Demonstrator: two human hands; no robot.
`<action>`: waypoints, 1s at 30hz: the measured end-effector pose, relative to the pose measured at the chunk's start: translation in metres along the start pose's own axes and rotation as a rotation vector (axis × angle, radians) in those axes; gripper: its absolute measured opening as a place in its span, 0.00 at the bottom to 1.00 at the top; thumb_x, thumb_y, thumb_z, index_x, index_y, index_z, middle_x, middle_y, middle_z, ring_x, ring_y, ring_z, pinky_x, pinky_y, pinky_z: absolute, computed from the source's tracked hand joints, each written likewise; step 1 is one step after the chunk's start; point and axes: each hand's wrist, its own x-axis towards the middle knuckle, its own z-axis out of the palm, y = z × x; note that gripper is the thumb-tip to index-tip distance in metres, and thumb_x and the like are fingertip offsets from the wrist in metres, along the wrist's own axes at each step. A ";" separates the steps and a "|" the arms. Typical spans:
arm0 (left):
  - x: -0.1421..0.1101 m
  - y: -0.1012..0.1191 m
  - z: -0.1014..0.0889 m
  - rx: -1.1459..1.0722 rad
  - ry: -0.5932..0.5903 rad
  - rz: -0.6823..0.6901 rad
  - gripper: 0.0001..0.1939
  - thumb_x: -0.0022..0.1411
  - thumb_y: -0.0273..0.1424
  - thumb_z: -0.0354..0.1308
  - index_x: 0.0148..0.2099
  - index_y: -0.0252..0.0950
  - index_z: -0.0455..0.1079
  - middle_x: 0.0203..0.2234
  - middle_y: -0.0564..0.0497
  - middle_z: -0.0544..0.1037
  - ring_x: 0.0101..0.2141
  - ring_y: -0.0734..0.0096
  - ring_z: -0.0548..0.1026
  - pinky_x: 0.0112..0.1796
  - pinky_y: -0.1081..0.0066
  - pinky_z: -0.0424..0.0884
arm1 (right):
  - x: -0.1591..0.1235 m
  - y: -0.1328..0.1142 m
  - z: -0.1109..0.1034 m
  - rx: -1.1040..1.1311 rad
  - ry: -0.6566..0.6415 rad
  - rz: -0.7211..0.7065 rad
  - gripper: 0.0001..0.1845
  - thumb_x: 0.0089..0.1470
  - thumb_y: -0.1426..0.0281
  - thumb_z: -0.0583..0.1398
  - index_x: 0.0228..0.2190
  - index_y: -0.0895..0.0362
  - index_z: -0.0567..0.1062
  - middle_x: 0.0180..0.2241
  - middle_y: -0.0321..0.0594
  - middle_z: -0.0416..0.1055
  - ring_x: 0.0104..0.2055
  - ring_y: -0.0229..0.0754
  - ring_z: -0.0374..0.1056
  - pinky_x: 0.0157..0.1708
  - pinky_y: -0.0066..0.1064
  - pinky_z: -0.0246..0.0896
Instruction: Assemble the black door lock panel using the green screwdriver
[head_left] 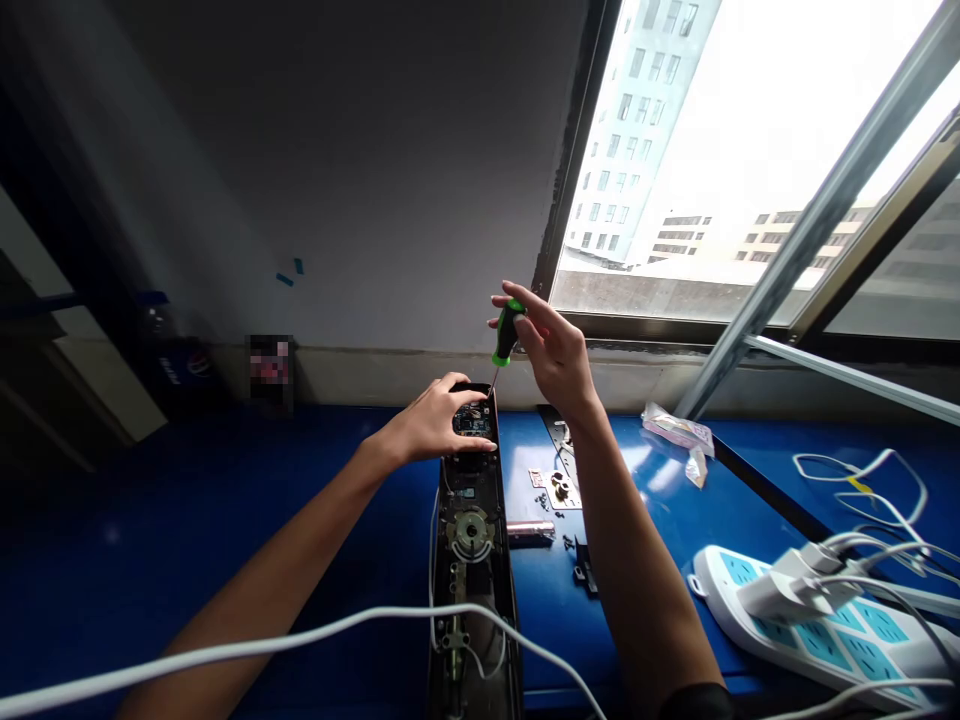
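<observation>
Bench: glossy blue (187,520), running back to a grey wall (420,180).
Nearest cable: one thick white cable (375,616) arching across the foreground, over the casing.
Power strip: one, white with pale blue sockets (724,600), at the right, with several plugs in it.
Black casing: one, long and open (471,490), in the middle of the bench; its long axis points from the viewer towards the wall. A round metal disc (472,532) sits about midway along.
Loose parts: right of the casing, one shiny cylinder (531,533), one pale plate (561,490) and scattered small dark screws (541,500), too small to count.
Left hand: (439,420) spread over the casing's far end, thumb and forefinger apart around a circuit board (474,418); I cannot tell how firmly it grips.
Right hand: (555,350) clasping the screwdriver.
Screwdriver: one, green and black (506,335), handle up, shaft slanting down to the casing's far right corner.
Bottle: one, at left by the wall (176,350), bearing a round Pepsi mark; its lettering is too dim to read.
Wall marks: two blue strips (285,279).
Window: at right (581,325), buildings outside.
</observation>
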 end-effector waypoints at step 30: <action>-0.002 0.004 -0.003 -0.022 0.039 -0.004 0.46 0.51 0.60 0.68 0.66 0.41 0.72 0.66 0.39 0.65 0.64 0.39 0.67 0.63 0.48 0.68 | 0.000 -0.002 0.001 0.107 -0.047 0.009 0.23 0.68 0.61 0.57 0.62 0.44 0.72 0.57 0.42 0.73 0.55 0.47 0.74 0.53 0.44 0.75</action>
